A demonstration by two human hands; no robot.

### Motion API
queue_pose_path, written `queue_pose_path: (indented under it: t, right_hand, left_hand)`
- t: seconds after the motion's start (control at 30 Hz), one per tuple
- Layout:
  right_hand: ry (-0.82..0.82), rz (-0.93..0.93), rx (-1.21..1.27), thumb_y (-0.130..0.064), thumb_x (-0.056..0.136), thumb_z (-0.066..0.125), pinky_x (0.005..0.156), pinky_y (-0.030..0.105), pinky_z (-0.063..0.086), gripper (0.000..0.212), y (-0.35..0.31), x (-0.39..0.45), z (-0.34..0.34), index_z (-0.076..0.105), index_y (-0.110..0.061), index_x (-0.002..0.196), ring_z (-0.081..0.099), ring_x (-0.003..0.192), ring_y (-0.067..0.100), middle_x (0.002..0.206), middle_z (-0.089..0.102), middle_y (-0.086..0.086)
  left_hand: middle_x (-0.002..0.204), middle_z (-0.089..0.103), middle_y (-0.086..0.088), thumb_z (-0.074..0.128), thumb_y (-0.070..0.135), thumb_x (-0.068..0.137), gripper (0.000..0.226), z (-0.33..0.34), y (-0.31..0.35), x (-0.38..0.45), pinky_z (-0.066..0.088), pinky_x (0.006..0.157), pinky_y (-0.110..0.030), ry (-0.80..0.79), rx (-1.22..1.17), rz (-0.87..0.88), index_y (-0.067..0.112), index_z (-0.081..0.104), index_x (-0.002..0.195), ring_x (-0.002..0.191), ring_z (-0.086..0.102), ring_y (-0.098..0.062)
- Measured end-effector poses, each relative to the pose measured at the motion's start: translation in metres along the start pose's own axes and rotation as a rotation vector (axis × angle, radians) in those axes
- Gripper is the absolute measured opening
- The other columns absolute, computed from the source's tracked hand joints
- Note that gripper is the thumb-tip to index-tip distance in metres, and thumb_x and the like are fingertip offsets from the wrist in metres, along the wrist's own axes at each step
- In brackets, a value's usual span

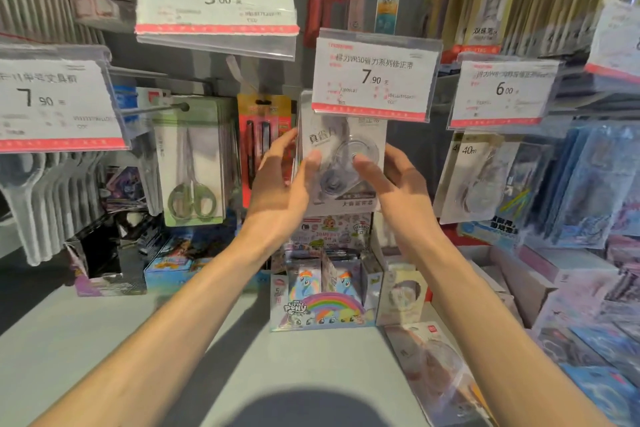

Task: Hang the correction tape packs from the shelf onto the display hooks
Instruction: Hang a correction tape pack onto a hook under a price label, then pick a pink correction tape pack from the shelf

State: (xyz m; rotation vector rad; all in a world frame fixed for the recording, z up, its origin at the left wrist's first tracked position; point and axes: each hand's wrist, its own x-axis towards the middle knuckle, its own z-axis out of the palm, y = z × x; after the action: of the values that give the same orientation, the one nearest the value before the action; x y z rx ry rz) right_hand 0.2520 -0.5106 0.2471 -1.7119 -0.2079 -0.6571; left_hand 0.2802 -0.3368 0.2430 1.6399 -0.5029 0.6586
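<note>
Hands (341,180) flank correction tape pack (346,149), gripping both edges.

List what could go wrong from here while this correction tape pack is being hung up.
1. The 7.90 price tag covers the top of the pack, so its hole may miss the hook, which is hidden.
2. Both hands, left and right, grip only the pack's sides; it could slip onto the pony box below.

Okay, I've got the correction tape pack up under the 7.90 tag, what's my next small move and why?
Probably ease the correction tape pack up and back onto the hook. Both your left hand and right hand pinch its sides, and its top sits hidden behind the 7.90 price tag, so seating isn't confirmed.
</note>
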Motion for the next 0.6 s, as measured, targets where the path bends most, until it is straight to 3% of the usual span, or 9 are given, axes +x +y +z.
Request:
queue_pose_path:
  t: [0.1,0.17,0.3,0.4,0.5,0.6]
  right_hand:
    - [0.003,0.006,-0.004,-0.067,0.08,0.072,0.091,0.021,0.052,0.078,0.001,0.001,0.002,0.05,-0.032,0.147,0.066,0.12,0.004,0.136,0.068,-0.007]
    - [-0.005,0.013,-0.023,-0.066,0.084,0.07,0.085,0.015,0.047,0.074,-0.001,-0.001,0.003,0.049,-0.033,0.148,0.064,0.121,0.004,0.14,0.066,-0.007]
    - [-0.018,0.047,-0.059,-0.073,0.084,0.065,0.079,0.012,0.043,0.072,-0.006,-0.012,-0.008,0.053,-0.034,0.144,0.064,0.101,-0.011,0.124,0.068,-0.019]
    - [-0.051,0.071,-0.01,-0.057,0.091,0.07,0.088,0.023,0.059,0.056,-0.002,-0.032,-0.026,0.059,-0.028,0.138,0.07,0.105,-0.007,0.117,0.076,-0.014]
    - [-0.016,0.116,0.037,-0.038,0.095,0.074,0.091,0.032,0.062,0.039,0.003,-0.056,-0.045,0.065,-0.024,0.13,0.074,0.107,0.007,0.116,0.077,-0.003]
    - [0.007,0.114,0.032,-0.023,0.099,0.07,0.07,0.024,0.061,0.017,0.01,-0.082,-0.067,0.072,-0.017,0.115,0.077,0.084,0.009,0.094,0.081,0.002]
  left_hand:
    - [0.148,0.057,0.001,0.059,0.043,0.103,0.053,0.001,0.003,0.0,0.044,0.114,-0.045,0.0,-0.01,-0.007,0.022,0.044,0.149,0.135,0.055,-0.016]
    - [0.145,0.059,0.001,0.06,0.042,0.102,0.053,0.0,0.006,0.0,0.046,0.113,-0.042,-0.009,-0.018,-0.026,0.022,0.045,0.149,0.132,0.057,-0.016]
    - [0.137,0.063,0.002,0.062,0.032,0.102,0.046,-0.008,0.01,-0.009,0.05,0.106,-0.027,-0.03,0.039,-0.025,0.019,0.049,0.144,0.124,0.062,-0.012]
    - [0.121,0.068,0.007,0.064,0.028,0.101,0.031,-0.022,0.011,-0.024,0.056,0.101,-0.035,-0.025,-0.014,-0.079,0.027,0.057,0.131,0.103,0.066,0.005]
    - [0.113,0.073,0.008,0.067,0.028,0.1,0.026,-0.036,0.01,-0.044,0.06,0.092,-0.038,-0.022,-0.044,-0.129,0.026,0.063,0.125,0.104,0.07,-0.006]
    - [0.108,0.074,0.002,0.069,0.021,0.098,0.019,-0.043,0.005,-0.07,0.059,0.075,-0.023,0.017,-0.053,-0.139,0.024,0.065,0.116,0.103,0.072,-0.019]
